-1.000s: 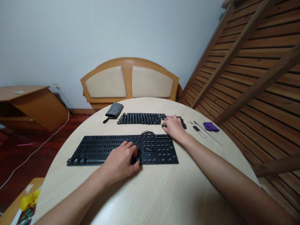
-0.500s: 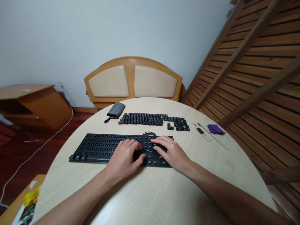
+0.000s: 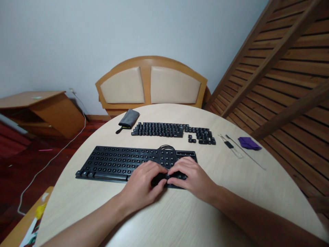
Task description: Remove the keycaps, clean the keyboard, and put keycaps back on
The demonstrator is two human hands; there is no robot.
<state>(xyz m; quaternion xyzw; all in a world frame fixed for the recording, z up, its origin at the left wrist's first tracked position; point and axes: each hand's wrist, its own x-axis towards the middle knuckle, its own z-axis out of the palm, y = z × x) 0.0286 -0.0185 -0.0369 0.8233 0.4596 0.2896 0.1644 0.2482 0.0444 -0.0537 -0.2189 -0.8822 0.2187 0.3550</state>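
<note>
A black keyboard [image 3: 108, 159] lies on the table, most of its switches bare, with some keycaps and a long bar left on its near left edge. Over its right part my left hand [image 3: 145, 181] is curled, thumb and fingertips closing at a small dark keycap [image 3: 168, 176]. My right hand [image 3: 196, 178] meets it from the other side, its thumb and index finger also at this keycap. The fingers partly hide the piece and the keys beneath them. Beyond the keyboard, loose black keycaps [image 3: 159, 130] are laid out in keyboard order.
A grey pouch [image 3: 130, 118] lies at the back left of the round table [image 3: 164, 219]. To the right are a wire keycap puller [image 3: 229, 144], a thin metal rod [image 3: 246, 153] and a purple cloth [image 3: 249, 143]. A coiled cable [image 3: 166, 147] sits behind the keyboard.
My right hand has moved left and nearer to me, from the number pad to my left hand. The fingertips of both hands now meet. The view has shifted slightly.
</note>
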